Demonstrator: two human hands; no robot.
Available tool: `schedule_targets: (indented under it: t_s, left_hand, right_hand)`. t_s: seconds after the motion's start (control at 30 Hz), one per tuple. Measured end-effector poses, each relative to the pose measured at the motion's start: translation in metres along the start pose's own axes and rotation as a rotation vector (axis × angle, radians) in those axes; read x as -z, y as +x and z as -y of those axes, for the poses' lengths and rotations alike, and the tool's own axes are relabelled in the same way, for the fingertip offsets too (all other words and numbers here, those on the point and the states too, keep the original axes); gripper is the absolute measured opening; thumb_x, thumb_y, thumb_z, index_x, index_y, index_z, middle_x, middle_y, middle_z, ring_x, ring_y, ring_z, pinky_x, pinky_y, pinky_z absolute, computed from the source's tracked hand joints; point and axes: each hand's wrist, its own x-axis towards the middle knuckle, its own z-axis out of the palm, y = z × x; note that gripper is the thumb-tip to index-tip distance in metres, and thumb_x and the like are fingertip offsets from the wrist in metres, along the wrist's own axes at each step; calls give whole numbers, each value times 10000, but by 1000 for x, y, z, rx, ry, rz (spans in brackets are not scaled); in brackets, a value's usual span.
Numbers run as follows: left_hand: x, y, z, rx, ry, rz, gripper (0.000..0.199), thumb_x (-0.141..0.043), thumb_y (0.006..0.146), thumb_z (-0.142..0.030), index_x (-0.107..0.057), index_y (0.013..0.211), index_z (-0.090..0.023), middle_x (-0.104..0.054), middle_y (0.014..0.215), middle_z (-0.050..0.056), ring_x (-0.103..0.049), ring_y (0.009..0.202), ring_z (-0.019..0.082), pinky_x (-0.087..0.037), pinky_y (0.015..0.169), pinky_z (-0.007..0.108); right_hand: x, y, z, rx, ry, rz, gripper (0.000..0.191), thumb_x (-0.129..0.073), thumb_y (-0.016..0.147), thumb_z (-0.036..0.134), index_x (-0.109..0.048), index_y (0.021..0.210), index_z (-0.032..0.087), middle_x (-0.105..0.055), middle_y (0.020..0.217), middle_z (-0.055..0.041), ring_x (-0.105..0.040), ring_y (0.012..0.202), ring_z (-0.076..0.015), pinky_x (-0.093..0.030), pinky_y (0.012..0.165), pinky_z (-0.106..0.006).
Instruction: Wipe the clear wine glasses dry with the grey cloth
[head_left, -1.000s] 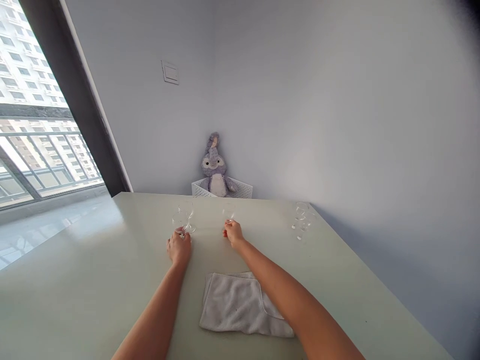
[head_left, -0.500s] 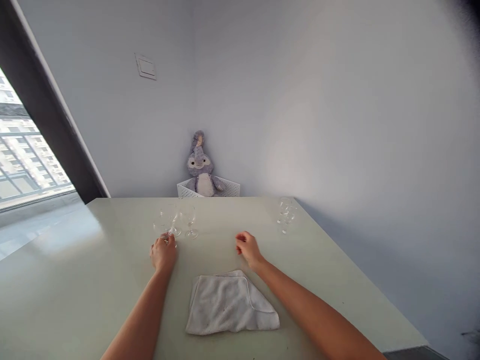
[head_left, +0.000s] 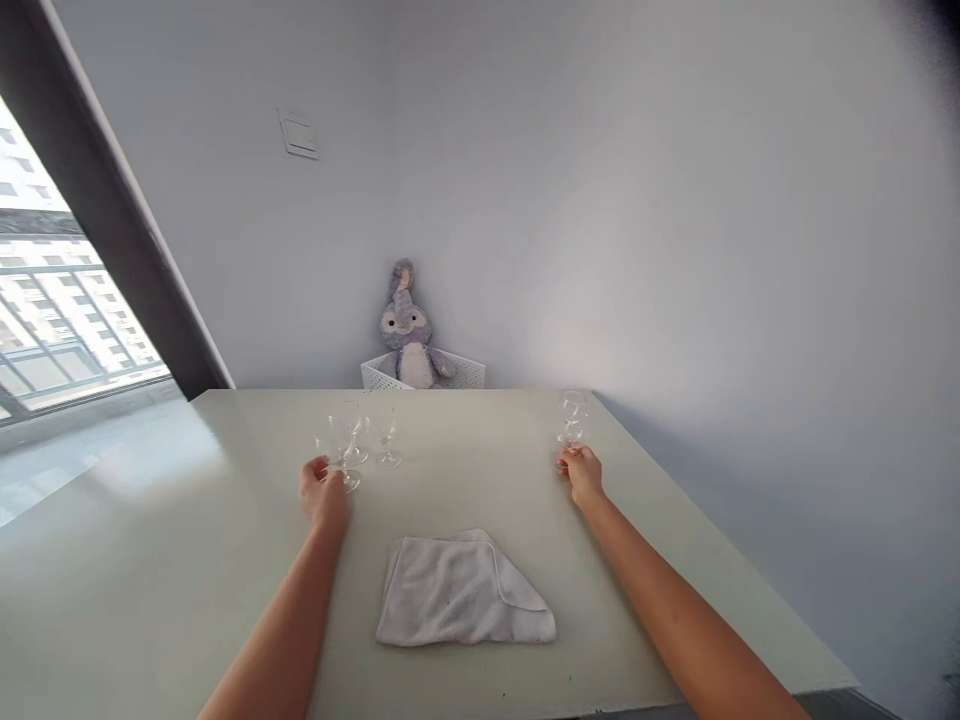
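Note:
Several clear stemmed glasses stand in a cluster at the left, the rightmost glass (head_left: 387, 440) a little apart. My left hand (head_left: 324, 492) is beside the nearest glass of that cluster, its thumb and fingers apart next to the glass's round foot. At the right stands a second group of clear stemmed glasses (head_left: 573, 405). My right hand (head_left: 583, 472) is at the near side of that group, fingers closed on the lower part of the nearest glass, which it partly hides. A folded grey cloth (head_left: 465, 592) lies between my forearms.
The pale table (head_left: 187, 580) ends at a right edge and meets the walls' corner at the back. Behind it a grey plush toy (head_left: 415, 362) sits in a white perforated basket (head_left: 469, 373). A window (head_left: 67, 290) is at the left.
My right hand has moved from the middle of the table rightward to the right-hand glasses and closed on one. My left hand has loosened and shifted slightly left of its glass.

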Motion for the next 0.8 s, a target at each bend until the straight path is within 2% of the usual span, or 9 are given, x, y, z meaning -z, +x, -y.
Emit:
schedule_targets:
  t_s: [0.13,0.23,0.4,0.5,0.63,0.8]
  left_hand:
    - [-3,0,2,57,-182,-184,198,-434,672,-261,-516,842,-201,-462,730,-20,-428,630,113,-364,602,257]
    - [-6,1,2,64,-255,-263,213,-353,737,-340,-492,786,-187,-464,739,-11,-425,638,110,-368,610,251]
    - [-8,1,1,51,-322,-281,249,-364,734,-377,-511,712,-177,-478,703,-8,-430,640,111,-365,615,247]
    - [-9,1,2,40,-332,-283,244,-376,726,-372,-517,698,-175,-474,691,-9,-426,633,112,-360,605,246]
    - [-9,1,3,26,-328,-283,229,-376,721,-360,-505,683,-176,-459,674,-16,-418,615,110,-357,593,246]
    - [-10,1,2,21,-317,-283,228,-388,714,-359,-513,674,-173,-453,657,-21,-413,602,110,-354,587,247]
  right_hand:
    - [-31,-26,-11,23,-39,126,275,-595,595,295,-580,829,151,-599,777,-12,-493,490,-54,-373,423,-168]
    - [-66,-55,-15,37,-63,289,273,-575,616,266,-599,864,156,-622,807,-22,-515,488,-58,-375,422,-169]
    - [-131,-109,-13,36,-109,596,239,-557,636,196,-633,859,160,-639,777,-24,-555,491,-78,-394,416,-173]
    - [-165,-136,-12,50,-140,730,233,-558,636,155,-658,846,173,-629,744,-9,-561,508,-80,-398,419,-165]
    - [-201,-158,-14,91,-183,811,259,-555,648,128,-671,869,195,-593,675,16,-539,508,-74,-398,442,-161]
    - [-232,-165,-16,131,-246,827,281,-534,674,118,-664,911,199,-573,664,21,-538,532,-79,-413,496,-175]
